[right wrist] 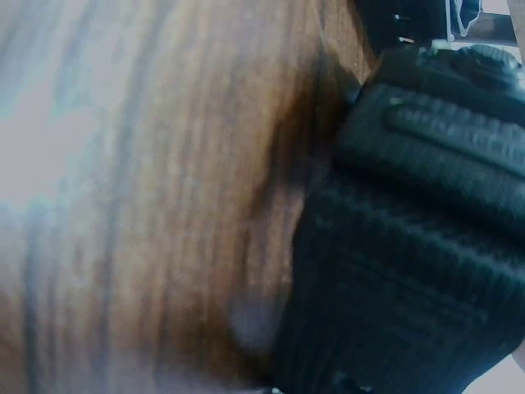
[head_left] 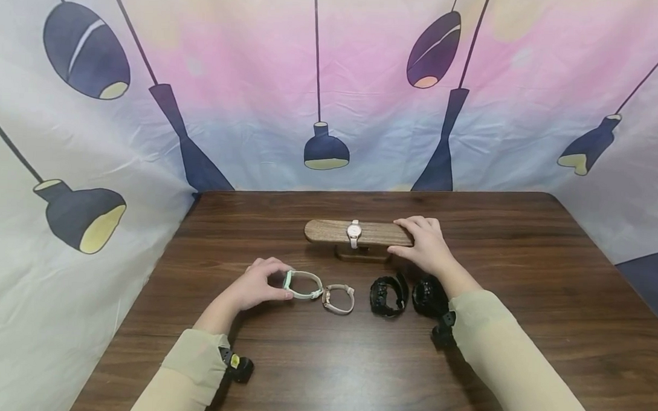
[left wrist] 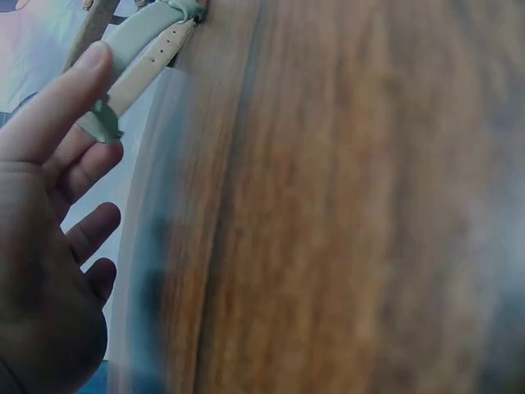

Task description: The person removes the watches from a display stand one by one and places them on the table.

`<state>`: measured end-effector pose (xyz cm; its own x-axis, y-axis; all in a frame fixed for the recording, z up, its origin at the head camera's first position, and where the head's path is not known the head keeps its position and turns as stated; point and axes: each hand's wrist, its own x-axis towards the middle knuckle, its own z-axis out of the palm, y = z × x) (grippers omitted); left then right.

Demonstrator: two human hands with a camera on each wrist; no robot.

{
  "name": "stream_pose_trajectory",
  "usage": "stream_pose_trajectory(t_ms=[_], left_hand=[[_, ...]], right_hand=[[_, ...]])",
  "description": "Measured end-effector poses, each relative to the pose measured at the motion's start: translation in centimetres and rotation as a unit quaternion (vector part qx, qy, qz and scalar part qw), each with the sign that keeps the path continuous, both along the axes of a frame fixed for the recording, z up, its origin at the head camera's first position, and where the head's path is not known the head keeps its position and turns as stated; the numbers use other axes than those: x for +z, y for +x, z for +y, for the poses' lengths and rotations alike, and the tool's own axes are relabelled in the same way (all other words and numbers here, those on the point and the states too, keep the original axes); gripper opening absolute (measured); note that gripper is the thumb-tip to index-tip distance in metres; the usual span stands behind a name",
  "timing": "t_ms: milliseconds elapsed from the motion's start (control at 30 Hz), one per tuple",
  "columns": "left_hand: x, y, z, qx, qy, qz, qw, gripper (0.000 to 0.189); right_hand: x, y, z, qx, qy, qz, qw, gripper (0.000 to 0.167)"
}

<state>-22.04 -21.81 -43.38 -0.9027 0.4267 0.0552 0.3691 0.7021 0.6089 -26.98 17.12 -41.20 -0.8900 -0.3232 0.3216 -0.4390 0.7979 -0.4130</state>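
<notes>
My left hand [head_left: 258, 284] pinches the case end of a mint-green watch [head_left: 287, 281] between thumb and fingers. Its strap [left wrist: 148, 37] is looped and stretches away from the fingertips in the left wrist view. My right hand [head_left: 427, 245] grips the right end of a wooden watch stand [head_left: 328, 231], thumb on the near side and fingers on the far side. Across the middle of that stand lies a watch with a white strap [head_left: 354, 232]. Below the right forearm is a black chunky watch [head_left: 426, 295], which fills much of the right wrist view [right wrist: 402, 246].
Beside the mint watch stands a beige-strapped watch [head_left: 326, 298] with a gold-toned case. Another black watch [head_left: 380, 298] is left of the one under my arm. Everything rests on a dark wooden table [head_left: 312, 362], with a lamp-printed cloth [head_left: 256, 106] behind it.
</notes>
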Motion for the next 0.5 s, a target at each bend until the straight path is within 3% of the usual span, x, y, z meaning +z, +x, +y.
stream_pose_trajectory(t_ms=[300,500], left_hand=[[-0.69,0.14,-0.57,0.006,-0.027,-0.031,0.9991,0.05],[-0.82,0.44,-0.75,0.007,-0.034,-0.03,0.9989,0.05]], right_hand=[[-0.07,-0.13,0.04,0.002,-0.001,0.005,1.0,0.065],[-0.12,-0.1,0.04,-0.001,0.0,0.002,1.0,0.065]])
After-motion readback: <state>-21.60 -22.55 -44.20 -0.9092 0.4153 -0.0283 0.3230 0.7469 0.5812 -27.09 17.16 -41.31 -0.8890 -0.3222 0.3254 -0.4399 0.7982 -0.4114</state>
